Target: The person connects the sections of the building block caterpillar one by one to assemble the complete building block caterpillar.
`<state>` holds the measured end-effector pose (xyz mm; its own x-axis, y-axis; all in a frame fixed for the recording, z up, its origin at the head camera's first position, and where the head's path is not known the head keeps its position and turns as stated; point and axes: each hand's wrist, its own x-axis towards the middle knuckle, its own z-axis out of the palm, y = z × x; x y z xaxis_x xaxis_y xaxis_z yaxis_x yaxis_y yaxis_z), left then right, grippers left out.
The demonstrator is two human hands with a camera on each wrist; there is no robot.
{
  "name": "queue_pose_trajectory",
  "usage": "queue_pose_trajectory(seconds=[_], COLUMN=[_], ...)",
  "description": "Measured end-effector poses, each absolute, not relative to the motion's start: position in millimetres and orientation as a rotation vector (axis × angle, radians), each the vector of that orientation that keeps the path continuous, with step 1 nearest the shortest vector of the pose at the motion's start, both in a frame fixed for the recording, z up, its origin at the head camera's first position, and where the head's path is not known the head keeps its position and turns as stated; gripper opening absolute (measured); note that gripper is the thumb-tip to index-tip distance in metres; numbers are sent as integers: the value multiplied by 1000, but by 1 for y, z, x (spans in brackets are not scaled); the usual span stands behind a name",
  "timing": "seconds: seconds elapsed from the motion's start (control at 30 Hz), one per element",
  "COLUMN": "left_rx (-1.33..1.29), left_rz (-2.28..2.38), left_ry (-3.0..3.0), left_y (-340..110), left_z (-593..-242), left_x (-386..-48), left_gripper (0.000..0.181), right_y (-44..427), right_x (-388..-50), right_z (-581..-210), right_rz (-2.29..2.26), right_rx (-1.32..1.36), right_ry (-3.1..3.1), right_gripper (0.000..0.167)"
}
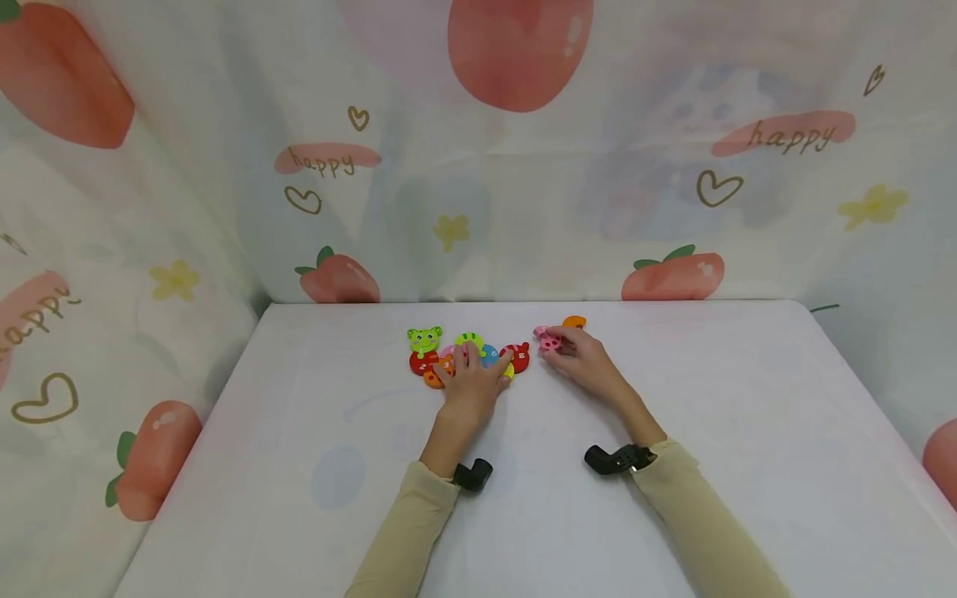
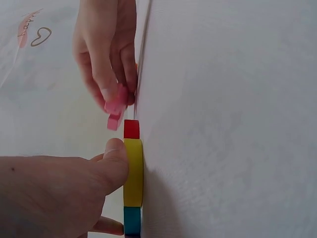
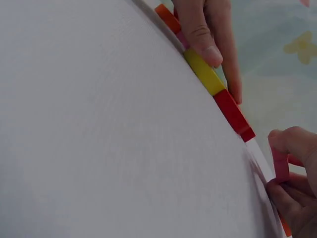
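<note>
A joined row of colourful numbered puzzle pieces lies flat on the table, led at its left end by a green animal-face piece [image 1: 424, 340]. My left hand [image 1: 471, 394] rests on the middle of this row with fingers spread, covering some pieces. A red piece [image 1: 521, 357] forms the right end, and a yellow piece [image 2: 133, 173] sits by the left thumb. To the right, my right hand [image 1: 586, 364] pinches a spotted pink puzzle piece [image 1: 549, 341] between thumb and fingers, apart from the row. In the right wrist view this pink piece [image 3: 281, 163] stands tilted on edge.
An orange piece [image 1: 574, 321] lies behind the right hand, close to the table's back edge. The white-covered table [image 1: 538, 523] meets a patterned cloth wall [image 1: 523, 208] at the back. Black camera bands [image 1: 616, 459] sit on both wrists.
</note>
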<state>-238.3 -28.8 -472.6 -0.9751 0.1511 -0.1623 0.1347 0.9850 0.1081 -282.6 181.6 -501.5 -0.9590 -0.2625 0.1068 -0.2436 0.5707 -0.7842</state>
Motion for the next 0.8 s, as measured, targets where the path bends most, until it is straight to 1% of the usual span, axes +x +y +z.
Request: queue_pose_trajectory(seconds=[0.3, 0.6, 0.8], left_rx=[223, 215, 217], left_rz=[149, 140, 136], left_ry=[2956, 2951, 2948], left_y=[-29, -29, -29], left_z=[-474, -474, -475], left_x=[-240, -239, -240], left_gripper=[54, 55, 55], right_y=[161, 160, 161], right_x=[-287, -286, -285], right_z=[-504, -509, -511], right_rz=[-1510, -1458, -1465], right_rx=[-463, -529, -522], right_ry=[2691, 2725, 2720], right_gripper=[43, 43, 45])
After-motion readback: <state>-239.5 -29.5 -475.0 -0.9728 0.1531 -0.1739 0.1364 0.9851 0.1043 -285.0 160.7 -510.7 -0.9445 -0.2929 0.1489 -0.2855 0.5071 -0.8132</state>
